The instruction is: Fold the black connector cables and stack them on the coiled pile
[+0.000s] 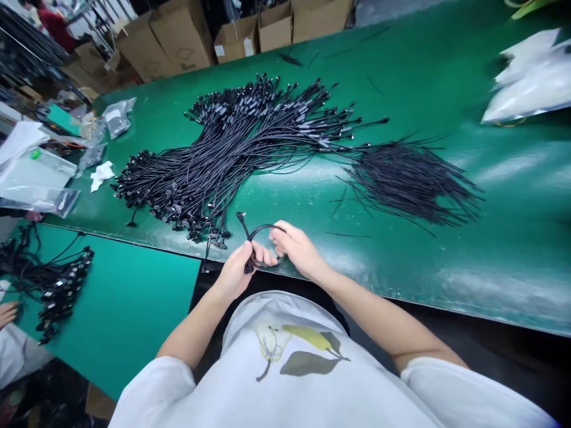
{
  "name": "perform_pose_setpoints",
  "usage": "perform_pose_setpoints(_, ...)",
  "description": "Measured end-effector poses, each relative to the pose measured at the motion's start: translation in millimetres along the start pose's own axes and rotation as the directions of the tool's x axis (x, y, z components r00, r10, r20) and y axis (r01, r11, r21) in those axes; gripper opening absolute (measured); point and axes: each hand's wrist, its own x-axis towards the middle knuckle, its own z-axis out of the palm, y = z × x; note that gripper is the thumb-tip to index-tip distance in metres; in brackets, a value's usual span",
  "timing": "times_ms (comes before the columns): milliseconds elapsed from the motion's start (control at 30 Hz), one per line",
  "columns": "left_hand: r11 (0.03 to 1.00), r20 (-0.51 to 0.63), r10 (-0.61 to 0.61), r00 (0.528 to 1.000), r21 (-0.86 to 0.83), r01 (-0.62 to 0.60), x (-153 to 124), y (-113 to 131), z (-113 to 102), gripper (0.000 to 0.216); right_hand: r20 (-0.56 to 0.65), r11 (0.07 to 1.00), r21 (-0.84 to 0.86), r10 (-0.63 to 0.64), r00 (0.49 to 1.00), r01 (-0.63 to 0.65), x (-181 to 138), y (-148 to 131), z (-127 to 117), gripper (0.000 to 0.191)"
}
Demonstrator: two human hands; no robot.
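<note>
My left hand [236, 270] and my right hand [297, 249] meet at the near edge of the green table [446, 249]. Both are closed on one short black cable [261, 230], bent into a loop between them, with a connector end sticking up at the left. Just beyond my hands lies a big heap of the same black cables [223, 160] with connectors at both ends. To its right is a fan of thin black ties [410, 178].
Clear plastic bags [35, 178] lie at the table's left end, white bags [530, 77] at the far right. Cardboard boxes [178, 41] line the far edge. A lower green bench [125, 297] at left holds another cable bundle [57, 285]; another person's hand [6, 312] shows there.
</note>
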Motion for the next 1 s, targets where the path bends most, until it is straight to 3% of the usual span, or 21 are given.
perform_pose_setpoints(100,0.997,-0.113,-0.057,0.992,-0.063,0.050,1.8,-16.9,5.7,0.046,-0.046,0.929,0.356,0.125,0.991,-0.100,-3.5,6.1,8.2,0.035)
perform_pose_setpoints(200,0.999,-0.161,0.016,0.987,0.048,-0.009,0.3,-26.9,6.3,0.042,-0.034,0.860,0.500,0.133,0.990,-0.099,-8.2,2.5,13.0,0.037)
perform_pose_setpoints(333,0.893,0.009,0.074,0.997,0.445,-0.070,-2.3,-24.8,-1.6,0.043,-0.068,0.892,0.452,0.052,0.996,-0.015,-19.4,1.6,21.6,0.039)
perform_pose_setpoints(433,0.739,0.068,-0.029,0.997,0.673,-0.024,-4.3,-23.3,-10.2,0.046,0.012,0.925,0.378,0.049,0.999,-0.050,-25.2,6.0,23.5,0.043)
perform_pose_setpoints(533,0.649,0.090,-0.117,0.989,0.761,0.008,-4.8,-30.7,-16.4,0.045,0.044,0.888,0.451,0.071,0.997,-0.083,-25.1,11.9,22.1,0.039)
perform_pose_setpoints(600,0.683,0.105,-0.116,0.988,0.730,0.002,-5.3,-38.9,-17.0,0.045,0.023,0.829,0.554,0.081,0.996,-0.080,-24.3,14.6,22.9,0.038)
perform_pose_setpoints(700,0.853,0.144,-0.216,0.966,0.509,0.115,-10.0,-47.4,-9.4,0.047,0.020,0.789,0.611,0.067,0.998,-0.065,-24.1,13.6,25.2,0.044)
perform_pose_setpoints(800,0.919,0.273,-0.394,0.878,0.103,0.381,-17.2,-44.4,4.3,0.045,0.067,0.867,0.497,-0.010,0.998,-0.025,-23.4,6.2,16.0,0.052)
perform_pose_setpoints(867,0.888,0.269,-0.417,0.868,-0.083,0.453,-19.2,-38.3,9.8,0.041,0.017,0.952,0.294,-0.093,0.996,0.084,-23.0,0.0,-0.2,0.052)
perform_pose_setpoints(933,0.894,0.178,-0.409,0.895,-0.119,0.433,-17.6,-32.5,8.6,0.037,-0.009,0.971,-0.036,-0.238,0.971,0.237,-24.3,-4.0,-19.5,0.050)
perform_pose_setpoints(1000,0.913,0.139,-0.404,0.904,-0.003,0.408,-14.0,-28.0,1.9,0.036,0.151,0.843,-0.363,-0.366,0.918,0.396,-28.5,-2.7,-34.1,0.047)
